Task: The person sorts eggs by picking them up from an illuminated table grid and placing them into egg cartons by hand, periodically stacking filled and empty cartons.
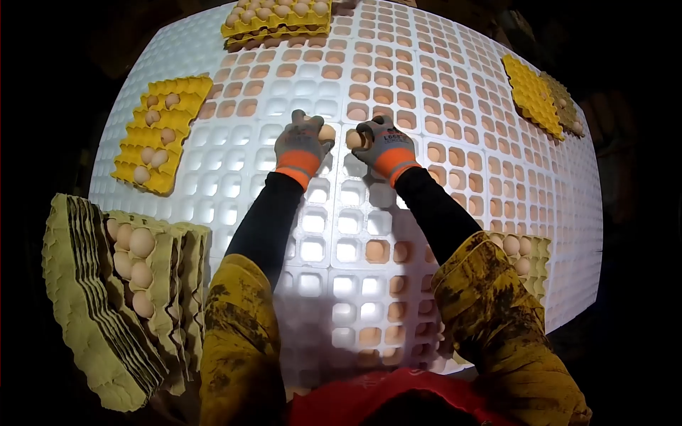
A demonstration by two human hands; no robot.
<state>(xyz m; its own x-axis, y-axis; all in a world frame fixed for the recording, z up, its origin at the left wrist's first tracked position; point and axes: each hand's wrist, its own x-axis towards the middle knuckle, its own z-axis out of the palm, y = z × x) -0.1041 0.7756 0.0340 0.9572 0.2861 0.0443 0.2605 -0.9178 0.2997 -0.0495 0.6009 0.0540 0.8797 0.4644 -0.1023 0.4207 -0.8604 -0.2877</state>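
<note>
My left hand (304, 142), in a grey and orange work glove, is closed around an egg (327, 133) that shows at its thumb side. Another egg (354, 139) pokes out of my right hand (386, 144), gloved the same way, with its fingers curled. Both hands are just above a wide white foam tray surface (331, 234) made of many square cells. Eggs sit in many cells to the right and at the far side, while white cells lie below and left of my hands. The fingertips are partly hidden by the gloves.
Yellow egg trays holding eggs stand at the far edge (277, 28) and on the left (162, 135). A yellow tray (533, 96) lies at the far right. Grey-green cartons (92, 298) with eggs are stacked at the near left; another carton (536, 273) sits beyond my right forearm.
</note>
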